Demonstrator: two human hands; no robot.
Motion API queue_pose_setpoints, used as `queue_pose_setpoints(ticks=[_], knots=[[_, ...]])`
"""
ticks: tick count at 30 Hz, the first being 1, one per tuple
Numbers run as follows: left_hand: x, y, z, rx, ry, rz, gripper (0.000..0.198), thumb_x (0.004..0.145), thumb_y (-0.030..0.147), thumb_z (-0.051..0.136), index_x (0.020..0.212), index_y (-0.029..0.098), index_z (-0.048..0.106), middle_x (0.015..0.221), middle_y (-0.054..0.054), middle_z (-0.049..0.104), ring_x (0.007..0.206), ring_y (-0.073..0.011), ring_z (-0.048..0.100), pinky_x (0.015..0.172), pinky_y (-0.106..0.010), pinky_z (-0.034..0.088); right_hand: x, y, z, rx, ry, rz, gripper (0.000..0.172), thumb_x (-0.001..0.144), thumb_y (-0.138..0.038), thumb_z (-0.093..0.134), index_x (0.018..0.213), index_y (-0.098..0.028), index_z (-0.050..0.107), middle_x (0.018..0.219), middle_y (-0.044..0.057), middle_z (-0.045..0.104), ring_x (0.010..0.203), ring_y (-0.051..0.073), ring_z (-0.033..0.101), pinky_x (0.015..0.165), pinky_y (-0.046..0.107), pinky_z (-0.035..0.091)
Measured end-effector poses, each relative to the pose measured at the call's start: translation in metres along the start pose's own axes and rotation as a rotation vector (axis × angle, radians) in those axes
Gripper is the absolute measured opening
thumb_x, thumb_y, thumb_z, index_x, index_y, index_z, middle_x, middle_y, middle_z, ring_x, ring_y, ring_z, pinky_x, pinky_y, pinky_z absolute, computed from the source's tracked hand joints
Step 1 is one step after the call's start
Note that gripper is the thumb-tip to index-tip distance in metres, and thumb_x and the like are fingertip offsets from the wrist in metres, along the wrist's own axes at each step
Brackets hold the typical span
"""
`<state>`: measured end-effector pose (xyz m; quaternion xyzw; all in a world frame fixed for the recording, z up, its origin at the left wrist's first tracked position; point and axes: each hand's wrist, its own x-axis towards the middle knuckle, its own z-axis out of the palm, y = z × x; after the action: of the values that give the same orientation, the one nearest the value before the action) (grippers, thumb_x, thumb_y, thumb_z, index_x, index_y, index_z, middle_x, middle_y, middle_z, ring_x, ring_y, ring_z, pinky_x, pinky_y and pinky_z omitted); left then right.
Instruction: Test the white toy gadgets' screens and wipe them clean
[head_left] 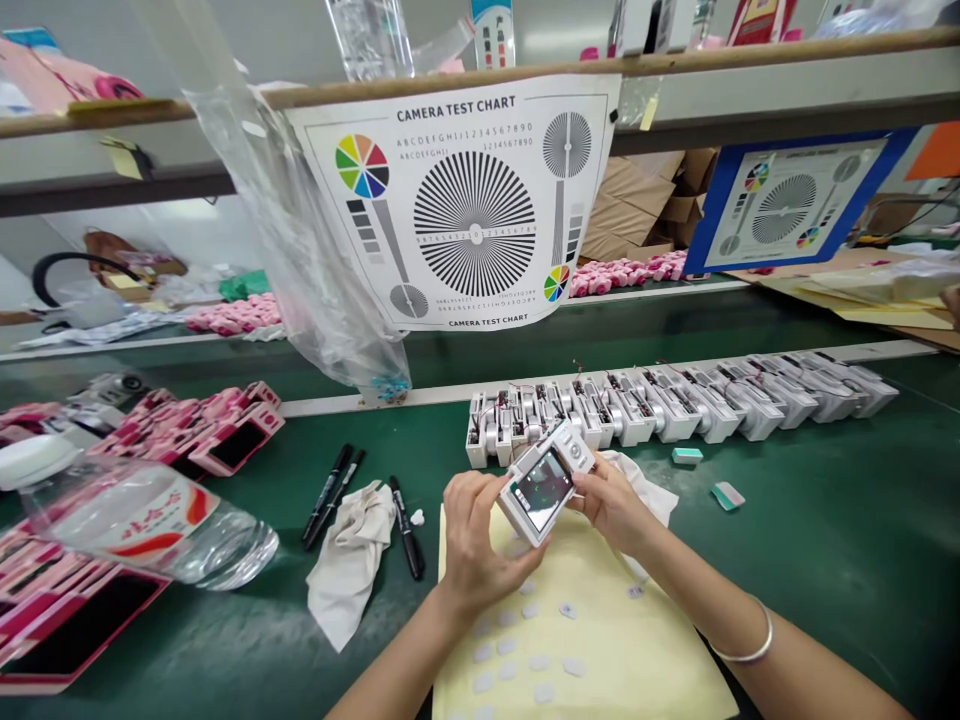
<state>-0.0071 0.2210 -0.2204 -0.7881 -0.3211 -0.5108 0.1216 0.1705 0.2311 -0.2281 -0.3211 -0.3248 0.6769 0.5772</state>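
A white digital camera (543, 488) with its screen lit is held up, tilted, between my two hands. My left hand (474, 535) grips its left side, thumb along the lower edge. My right hand (606, 498) holds its right end, the thumb by the buttons next to the screen. Beneath them lies a yellow sheet (622, 660) with several small pale pieces (568, 610) on it. Part of a white cloth (651, 488) shows behind my right hand. A row of white camera bodies (697, 405), some with open tops and wires, stands just beyond.
A camera test chart (475, 210) hangs ahead from the shelf (675, 85). On the left are a lying water bottle (150, 520), pink cameras (232, 435), black markers (407, 530) and a crumpled cloth (351, 560). Small green-and-white blocks (687, 456) lie at right on the green table (847, 540).
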Motion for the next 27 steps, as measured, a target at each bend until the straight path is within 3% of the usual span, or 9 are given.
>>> queue_pose_setpoints(ticks=[9, 17, 27], knots=[[0.0009, 0.0054, -0.0042, -0.041, 0.074, 0.05, 0.054, 0.068, 0.04, 0.064, 0.109, 0.01, 0.046, 0.09, -0.01, 0.048, 0.084, -0.0247, 0.047, 0.075, -0.045, 0.043, -0.0031, 0.0073, 0.002, 0.015, -0.091, 0.097, 0.033, 0.065, -0.026, 0.07, 0.095, -0.017, 0.061, 0.097, 0.006, 0.068, 0.08, 0.017, 0.065, 0.067, 0.027, 0.052], [0.0024, 0.0074, -0.0052, -0.058, 0.065, 0.089, 0.052, 0.07, 0.041, 0.065, 0.108, 0.009, 0.049, 0.089, -0.009, 0.045, 0.082, -0.024, 0.046, 0.075, -0.046, 0.042, -0.0046, 0.009, 0.0027, 0.042, -0.081, 0.127, 0.025, 0.062, -0.025, 0.071, 0.083, -0.017, 0.06, 0.081, 0.004, 0.069, 0.059, 0.011, 0.061, 0.059, 0.023, 0.05], [0.0022, 0.0062, -0.0058, -0.019, 0.044, 0.143, 0.05, 0.07, 0.041, 0.064, 0.108, 0.011, 0.051, 0.087, -0.008, 0.046, 0.083, -0.0229, 0.047, 0.078, -0.044, 0.041, -0.0038, 0.0089, 0.0015, 0.057, -0.085, 0.12, 0.027, 0.064, -0.026, 0.071, 0.086, -0.016, 0.061, 0.078, 0.002, 0.068, 0.063, 0.011, 0.062, 0.058, 0.021, 0.049]])
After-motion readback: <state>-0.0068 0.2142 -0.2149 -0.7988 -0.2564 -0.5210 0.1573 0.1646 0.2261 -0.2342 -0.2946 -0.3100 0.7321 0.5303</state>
